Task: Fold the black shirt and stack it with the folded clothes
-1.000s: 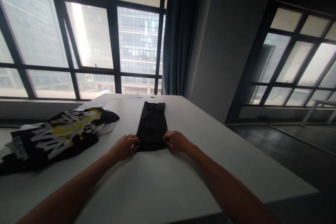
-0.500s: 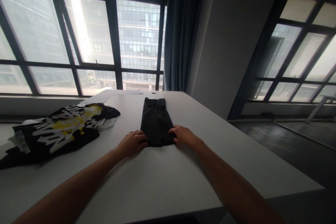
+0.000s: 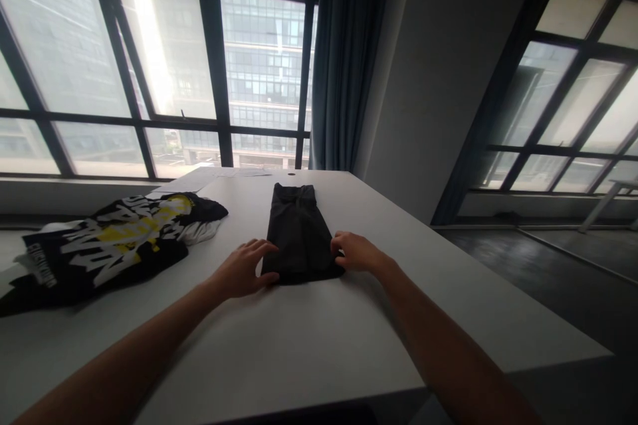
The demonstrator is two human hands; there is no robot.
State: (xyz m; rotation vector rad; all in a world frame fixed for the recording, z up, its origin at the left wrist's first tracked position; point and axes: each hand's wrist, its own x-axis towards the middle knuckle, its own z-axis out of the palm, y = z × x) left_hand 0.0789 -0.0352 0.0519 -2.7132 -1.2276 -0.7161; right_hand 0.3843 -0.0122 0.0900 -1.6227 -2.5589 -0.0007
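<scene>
A black garment (image 3: 298, 232), folded into a long narrow strip, lies on the white table (image 3: 309, 339) and runs away from me. My left hand (image 3: 242, 270) rests flat beside its near left corner, fingers spread and fingertips touching the cloth edge. At the near right edge, my right hand (image 3: 357, 252) has its fingers curled onto the cloth. Both forearms reach in from the bottom of the view.
A black T-shirt with white and yellow lettering (image 3: 107, 242) lies crumpled on the table's left side, over a white piece. Papers (image 3: 219, 174) lie at the far edge by the windows. The table's right edge (image 3: 498, 279) drops to a dark floor.
My left hand has let go of the near corner and spread its fingers flat. My right hand has slid slightly farther along the right edge. The garment's near end looks a little wider.
</scene>
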